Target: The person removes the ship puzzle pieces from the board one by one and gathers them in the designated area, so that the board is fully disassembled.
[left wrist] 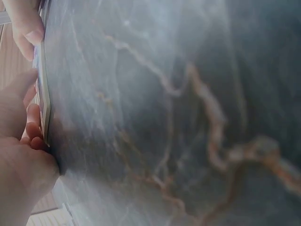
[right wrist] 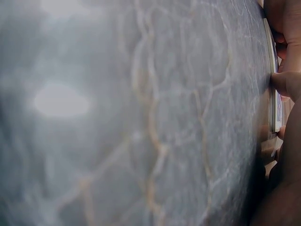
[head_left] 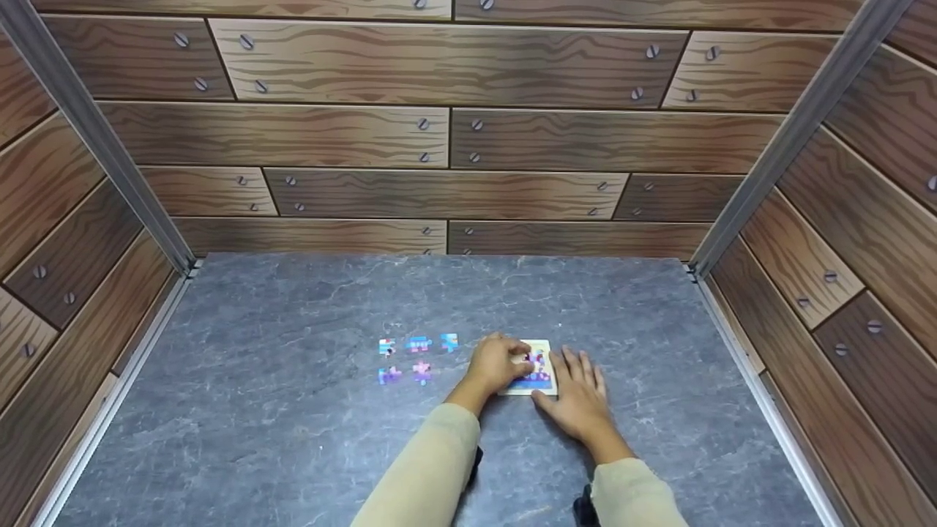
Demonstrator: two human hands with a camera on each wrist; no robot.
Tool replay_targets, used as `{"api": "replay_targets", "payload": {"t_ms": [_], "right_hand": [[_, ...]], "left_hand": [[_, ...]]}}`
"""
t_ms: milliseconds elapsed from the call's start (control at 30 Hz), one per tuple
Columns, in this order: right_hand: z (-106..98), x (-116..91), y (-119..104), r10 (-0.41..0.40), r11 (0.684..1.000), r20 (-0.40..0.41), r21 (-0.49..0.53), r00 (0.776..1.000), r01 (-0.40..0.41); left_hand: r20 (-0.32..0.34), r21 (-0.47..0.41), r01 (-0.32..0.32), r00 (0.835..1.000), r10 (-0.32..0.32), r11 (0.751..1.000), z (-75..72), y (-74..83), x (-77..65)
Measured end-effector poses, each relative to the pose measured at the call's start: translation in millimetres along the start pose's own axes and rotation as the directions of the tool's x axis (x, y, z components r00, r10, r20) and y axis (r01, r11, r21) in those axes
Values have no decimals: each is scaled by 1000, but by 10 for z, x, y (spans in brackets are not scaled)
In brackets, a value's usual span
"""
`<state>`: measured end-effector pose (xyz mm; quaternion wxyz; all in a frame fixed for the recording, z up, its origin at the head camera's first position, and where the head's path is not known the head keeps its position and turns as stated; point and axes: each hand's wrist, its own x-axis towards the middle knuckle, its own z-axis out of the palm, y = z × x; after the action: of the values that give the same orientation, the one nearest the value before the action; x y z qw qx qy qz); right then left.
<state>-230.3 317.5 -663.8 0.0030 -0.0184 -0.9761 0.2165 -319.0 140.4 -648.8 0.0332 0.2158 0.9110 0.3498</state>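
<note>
Your left hand (head_left: 499, 364) curves over the puzzle (head_left: 543, 344), thumb and forefinger a little apart; whether they pinch anything, I cannot tell. Your right hand (head_left: 582, 401) lies with fingers extended along the puzzle's right edge, gripping nothing. The puzzle sits on the table (head_left: 293, 439); left of it lie five pieces (head_left: 419, 343), their print too small to read.

Puzzle pcs (head_left: 419, 343), board (head_left: 543, 342) on tbl (head_left: 337, 417)
</note>
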Motion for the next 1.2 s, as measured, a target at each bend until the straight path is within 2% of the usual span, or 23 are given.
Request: {"api": "replay_targets", "payload": {"t_ms": [200,367,500,600,767,1067,1200], "right_hand": [[21,5,31,-16,1000,-20,17,1000,17],[43,8,56,-28,999,-30,46,999,29],[47,20,74,-23,999,-22,39,999,24],[45,24,69,-21,999,-23,27,1000,22],[27,8,32,-17,1000,-23,24,1000,18],[41,14,40,-28,999,-37,33,999,29],[62,25,60,-20,999,-20,29,1000,21]], "left_hand": [[18,-11,16,1000,-16,1000,0,6,-8],[21,-112,37,999,-35,993,-8,-30,-14],[17,-273,36,999,-32,961,-15,-54,-17],[23,-354,45,999,-39,934,-24,-71,-23],[43,-373,68,998,-56,925,-39,-91,-23],[48,-345,68,997,-54,936,-48,-103,-16],[56,-383,66,997,-48,922,-62,-126,-41]]}}
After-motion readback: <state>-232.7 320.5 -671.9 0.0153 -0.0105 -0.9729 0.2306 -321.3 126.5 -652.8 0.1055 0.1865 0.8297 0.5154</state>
